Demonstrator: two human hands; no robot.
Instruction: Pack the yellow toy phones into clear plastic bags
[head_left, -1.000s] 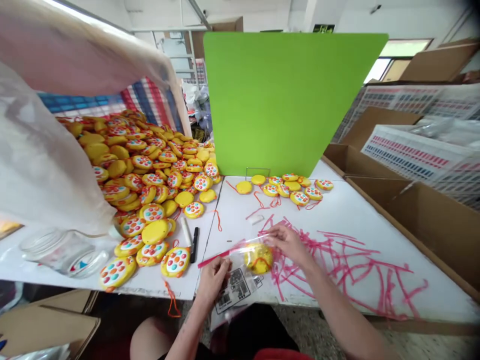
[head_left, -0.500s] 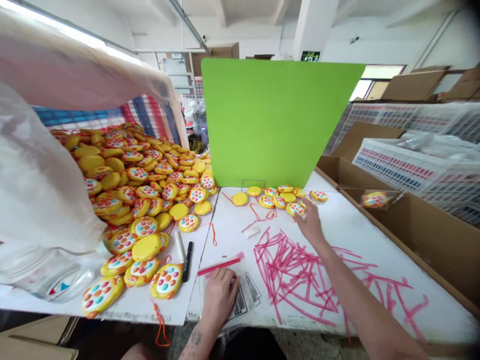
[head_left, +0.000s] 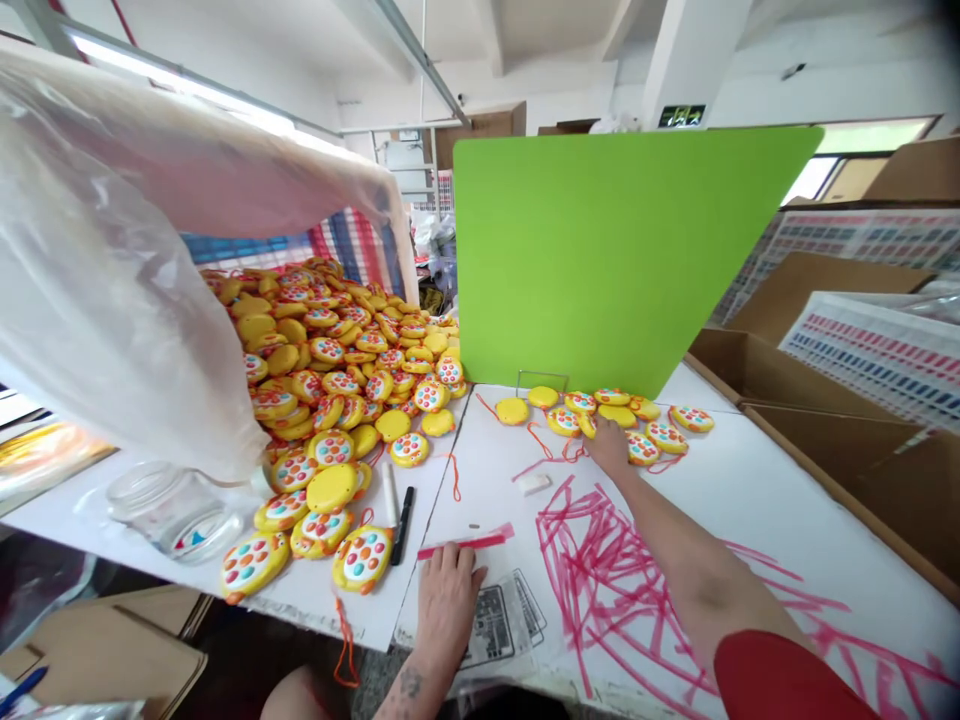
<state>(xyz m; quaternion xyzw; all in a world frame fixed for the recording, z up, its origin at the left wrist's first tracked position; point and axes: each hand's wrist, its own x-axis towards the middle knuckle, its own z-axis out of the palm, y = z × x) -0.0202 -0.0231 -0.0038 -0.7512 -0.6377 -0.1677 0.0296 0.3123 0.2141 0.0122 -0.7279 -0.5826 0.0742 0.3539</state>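
Observation:
My left hand (head_left: 447, 598) lies flat on a stack of clear zip bags (head_left: 504, 622) with a red strip at the white table's near edge. My right hand (head_left: 609, 446) reaches far forward into a small group of yellow round toys (head_left: 631, 418) with coloured dots and orange cords, lying before the green board (head_left: 615, 250). Its fingers rest on one of these toys; I cannot tell whether they grip it. A big heap of the same yellow toys (head_left: 337, 370) spills from a large clear plastic sack (head_left: 112, 290) on the left.
A black marker (head_left: 403, 524) and a white one lie beside the heap. A clear jar (head_left: 176, 505) lies at the left. Open cardboard boxes (head_left: 862, 440) line the right edge. Red scribbles (head_left: 637, 570) cover the table (head_left: 750, 480).
The bagged toy I was holding a second ago was tossed toward the right box. My right hand then reached forward to the small toy group. My left hand stayed on the bags.

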